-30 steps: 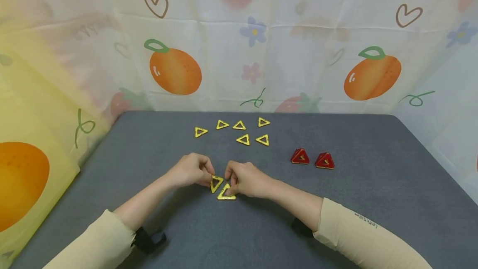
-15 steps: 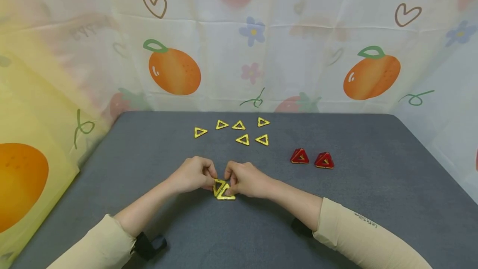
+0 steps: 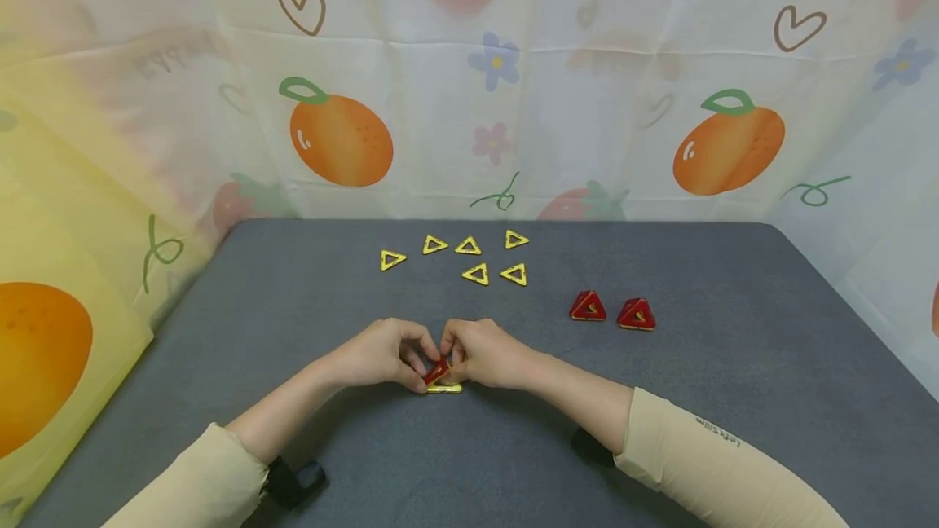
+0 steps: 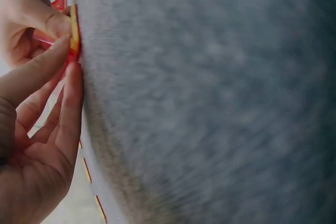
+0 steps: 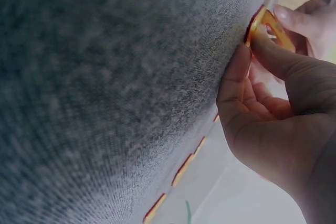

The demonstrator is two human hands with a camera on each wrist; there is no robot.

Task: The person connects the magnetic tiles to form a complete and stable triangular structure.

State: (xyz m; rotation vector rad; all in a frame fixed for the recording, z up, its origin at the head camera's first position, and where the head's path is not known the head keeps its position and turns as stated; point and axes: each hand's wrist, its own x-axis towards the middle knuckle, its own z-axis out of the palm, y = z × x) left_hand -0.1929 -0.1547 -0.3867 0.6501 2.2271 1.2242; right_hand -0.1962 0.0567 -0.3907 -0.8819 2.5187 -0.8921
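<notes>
Both hands meet near the middle of the dark grey table. My left hand [image 3: 381,354] pinches a triangular magnetic tile [image 3: 438,371], which stands tilted up with its red face toward the head camera. Its yellow side [image 5: 283,39] shows in the right wrist view. Below it lies a flat triangular magnetic tile [image 3: 444,389], yellow side up, and the two meet along an edge. My right hand [image 3: 490,354] holds this flat tile between thumb and fingers, covering part of it. In the left wrist view, the flat tile's edge [image 4: 75,27] shows by the thumbs.
Several yellow triangular tiles [image 3: 475,275] lie scattered flat toward the back of the table [image 3: 660,446]. Two red pyramids [image 3: 588,307] built of such tiles stand to the right of the hands. A fruit-printed cloth [image 3: 572,129] hangs behind the table.
The left hand brought its tile against the flat tile, then tilted it up, so its red face shows instead of yellow. The right hand has stayed in place on the flat tile.
</notes>
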